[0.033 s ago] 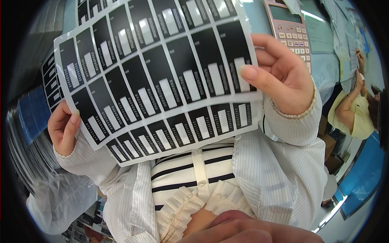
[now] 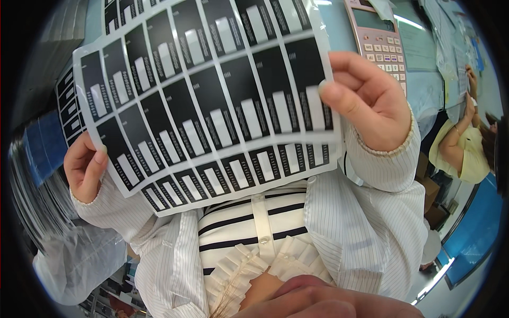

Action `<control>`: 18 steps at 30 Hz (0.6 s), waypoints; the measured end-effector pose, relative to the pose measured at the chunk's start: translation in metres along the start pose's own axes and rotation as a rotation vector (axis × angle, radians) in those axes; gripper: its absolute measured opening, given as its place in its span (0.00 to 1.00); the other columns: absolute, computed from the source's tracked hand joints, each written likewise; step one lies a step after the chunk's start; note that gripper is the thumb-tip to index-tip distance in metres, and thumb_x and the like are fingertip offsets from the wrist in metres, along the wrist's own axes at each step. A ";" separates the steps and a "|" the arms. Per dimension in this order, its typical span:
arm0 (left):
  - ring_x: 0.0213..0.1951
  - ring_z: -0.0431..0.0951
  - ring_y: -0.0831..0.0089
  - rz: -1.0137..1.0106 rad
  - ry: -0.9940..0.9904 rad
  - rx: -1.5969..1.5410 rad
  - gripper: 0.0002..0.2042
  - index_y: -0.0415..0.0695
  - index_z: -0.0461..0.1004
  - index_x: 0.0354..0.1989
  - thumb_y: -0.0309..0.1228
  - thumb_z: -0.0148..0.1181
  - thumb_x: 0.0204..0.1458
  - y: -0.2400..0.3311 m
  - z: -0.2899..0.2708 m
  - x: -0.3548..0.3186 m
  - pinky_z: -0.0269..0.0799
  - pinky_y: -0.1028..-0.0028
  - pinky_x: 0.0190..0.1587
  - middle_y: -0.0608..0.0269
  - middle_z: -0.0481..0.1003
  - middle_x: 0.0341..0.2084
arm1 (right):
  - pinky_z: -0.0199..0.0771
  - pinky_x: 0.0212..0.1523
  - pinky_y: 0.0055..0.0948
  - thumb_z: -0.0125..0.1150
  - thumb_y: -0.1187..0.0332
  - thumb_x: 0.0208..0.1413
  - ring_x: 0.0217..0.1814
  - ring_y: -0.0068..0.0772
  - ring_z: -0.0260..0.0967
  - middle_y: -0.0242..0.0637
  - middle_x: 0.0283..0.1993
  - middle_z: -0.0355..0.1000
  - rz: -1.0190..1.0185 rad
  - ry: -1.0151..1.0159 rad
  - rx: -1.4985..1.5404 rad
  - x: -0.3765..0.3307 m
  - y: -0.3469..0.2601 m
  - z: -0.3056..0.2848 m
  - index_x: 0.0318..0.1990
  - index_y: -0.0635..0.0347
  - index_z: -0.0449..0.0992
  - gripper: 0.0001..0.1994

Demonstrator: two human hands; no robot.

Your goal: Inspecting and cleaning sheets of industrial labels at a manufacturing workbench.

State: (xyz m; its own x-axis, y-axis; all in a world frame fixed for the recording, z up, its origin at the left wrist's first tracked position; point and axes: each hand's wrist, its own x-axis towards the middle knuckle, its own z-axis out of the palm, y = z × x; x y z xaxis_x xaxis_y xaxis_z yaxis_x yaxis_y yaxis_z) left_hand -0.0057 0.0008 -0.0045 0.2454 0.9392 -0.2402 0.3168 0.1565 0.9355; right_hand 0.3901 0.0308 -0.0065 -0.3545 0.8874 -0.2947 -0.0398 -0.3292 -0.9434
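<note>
I hold up a large glossy sheet of black labels [image 2: 268, 69], printed in rows with white rectangles in each cell. My left hand [image 2: 85, 168] pinches its lower left corner between thumb and fingers. At the right edge, my right hand [image 2: 374, 106] grips it, thumb on the front and fingers curled behind. A second sheet of the same labels [image 2: 244, 175] shows under its lower edge, close to my body. Whether either hand also holds that second sheet, I cannot tell.
A pink calculator [image 2: 379, 50] lies on the table beyond my right hand. More black label sheets [image 2: 66, 103] show at the left, near stacked sheets [image 2: 40, 204] and a clear plastic bag [image 2: 79, 265]. Another person in yellow [image 2: 466, 151] works at the far right.
The front sheet has dropped slightly, mostly at its right side, covering more of the sheet beneath. My right thumb has shifted a little up toward the edge. My left hand keeps its pinch.
</note>
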 end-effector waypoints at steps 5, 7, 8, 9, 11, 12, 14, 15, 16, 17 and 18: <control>0.26 0.62 0.82 0.025 -0.060 0.105 0.08 0.37 0.68 0.26 0.29 0.54 0.51 -0.002 -0.006 -0.006 0.56 0.82 0.32 0.68 0.67 0.23 | 0.67 0.24 0.13 0.55 0.61 0.60 0.25 0.16 0.71 0.33 0.29 0.75 0.078 0.065 -0.139 -0.005 -0.002 -0.003 0.42 0.67 0.74 0.15; 0.26 0.62 0.82 -0.015 -0.077 0.316 0.11 0.36 0.68 0.26 0.32 0.56 0.51 0.006 -0.014 -0.019 0.56 0.82 0.31 0.68 0.66 0.23 | 0.65 0.18 0.13 0.55 0.61 0.60 0.19 0.16 0.69 0.33 0.26 0.75 0.077 0.117 -0.155 -0.002 -0.002 -0.004 0.40 0.68 0.74 0.15; 0.25 0.62 0.82 -0.057 0.012 0.368 0.13 0.36 0.68 0.27 0.35 0.57 0.52 0.010 -0.015 -0.030 0.56 0.82 0.30 0.68 0.66 0.23 | 0.65 0.18 0.13 0.55 0.61 0.60 0.19 0.16 0.69 0.33 0.26 0.75 0.070 0.097 -0.161 0.001 -0.003 -0.006 0.40 0.68 0.74 0.15; 0.25 0.62 0.82 -0.009 0.054 0.381 0.13 0.36 0.69 0.27 0.35 0.57 0.52 0.016 -0.013 -0.040 0.56 0.82 0.30 0.68 0.66 0.22 | 0.65 0.18 0.14 0.54 0.61 0.60 0.19 0.17 0.69 0.34 0.26 0.75 0.090 0.083 -0.203 0.004 -0.004 -0.008 0.40 0.68 0.74 0.15; 0.24 0.62 0.82 0.117 0.149 0.419 0.13 0.36 0.69 0.27 0.36 0.58 0.50 0.025 -0.014 -0.046 0.56 0.82 0.29 0.68 0.66 0.22 | 0.66 0.16 0.15 0.53 0.61 0.61 0.17 0.19 0.70 0.34 0.23 0.74 0.077 0.054 -0.217 0.025 0.005 -0.003 0.38 0.67 0.74 0.14; 0.24 0.62 0.82 0.122 0.169 0.415 0.13 0.36 0.69 0.27 0.36 0.58 0.50 0.035 -0.006 -0.047 0.56 0.82 0.29 0.68 0.66 0.22 | 0.66 0.16 0.15 0.53 0.61 0.61 0.17 0.19 0.70 0.34 0.23 0.74 0.067 0.041 -0.230 0.030 0.009 -0.002 0.38 0.67 0.74 0.14; 0.24 0.63 0.81 0.205 0.149 0.537 0.13 0.36 0.70 0.29 0.35 0.62 0.47 0.056 0.017 -0.047 0.56 0.82 0.28 0.65 0.68 0.23 | 0.67 0.16 0.16 0.53 0.63 0.60 0.18 0.21 0.71 0.35 0.23 0.74 0.056 -0.005 -0.217 0.037 0.012 0.000 0.35 0.66 0.73 0.13; 0.24 0.65 0.80 0.260 0.134 0.563 0.14 0.35 0.71 0.30 0.34 0.65 0.44 0.063 0.034 -0.044 0.58 0.81 0.28 0.64 0.69 0.23 | 0.69 0.17 0.17 0.54 0.65 0.60 0.18 0.23 0.72 0.35 0.23 0.74 0.099 -0.063 -0.189 0.040 0.007 0.002 0.33 0.66 0.73 0.11; 0.24 0.66 0.78 0.327 0.105 0.585 0.15 0.35 0.72 0.30 0.34 0.67 0.42 0.067 0.050 -0.033 0.60 0.80 0.27 0.62 0.71 0.24 | 0.69 0.17 0.17 0.54 0.65 0.60 0.18 0.23 0.72 0.35 0.23 0.74 0.091 -0.064 -0.202 0.042 0.008 0.001 0.33 0.66 0.73 0.11; 0.26 0.68 0.75 0.452 0.044 0.565 0.17 0.34 0.72 0.33 0.36 0.67 0.43 0.064 0.072 -0.017 0.61 0.79 0.28 0.59 0.71 0.27 | 0.71 0.18 0.18 0.54 0.65 0.59 0.18 0.24 0.72 0.36 0.23 0.74 0.110 -0.083 -0.142 0.038 0.008 -0.009 0.33 0.66 0.73 0.11; 0.28 0.69 0.72 0.568 0.005 0.567 0.19 0.32 0.73 0.36 0.37 0.66 0.43 0.056 0.087 -0.007 0.62 0.78 0.28 0.55 0.71 0.30 | 0.72 0.19 0.19 0.55 0.65 0.59 0.19 0.25 0.72 0.36 0.24 0.74 0.115 -0.131 -0.076 0.041 0.011 -0.007 0.33 0.66 0.73 0.11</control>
State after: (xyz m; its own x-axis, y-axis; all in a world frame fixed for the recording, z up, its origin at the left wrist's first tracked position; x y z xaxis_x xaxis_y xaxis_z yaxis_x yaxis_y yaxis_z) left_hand 0.0896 -0.0238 0.0274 0.5055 0.8302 0.2352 0.5621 -0.5236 0.6402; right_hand 0.3819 0.0664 -0.0298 -0.4716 0.7939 -0.3838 0.0774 -0.3963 -0.9148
